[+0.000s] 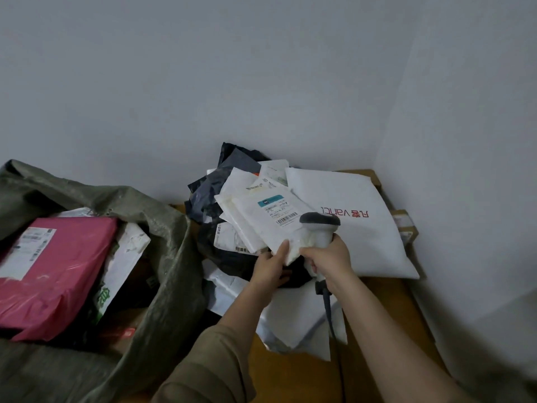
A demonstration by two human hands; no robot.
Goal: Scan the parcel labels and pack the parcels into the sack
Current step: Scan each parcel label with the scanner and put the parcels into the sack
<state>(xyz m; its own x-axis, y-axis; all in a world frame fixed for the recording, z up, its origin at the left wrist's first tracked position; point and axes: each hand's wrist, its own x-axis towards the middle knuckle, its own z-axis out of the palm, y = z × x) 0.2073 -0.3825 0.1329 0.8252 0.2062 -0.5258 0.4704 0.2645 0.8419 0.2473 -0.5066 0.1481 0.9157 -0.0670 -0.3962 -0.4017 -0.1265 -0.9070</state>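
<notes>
Sack: pink parcel, perhaps others.

Plain pale grey walls meeting at a corner, brown wooden surface below, dim even light

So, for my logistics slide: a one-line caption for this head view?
Left hand holds a white parcel while right hand aims the scanner at its label, green sack alongside.

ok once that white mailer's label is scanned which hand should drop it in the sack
Left. The left hand already pinches the white mailer and is nearer the green sack, which lies open on that side. The right hand grips the scanner.
</notes>
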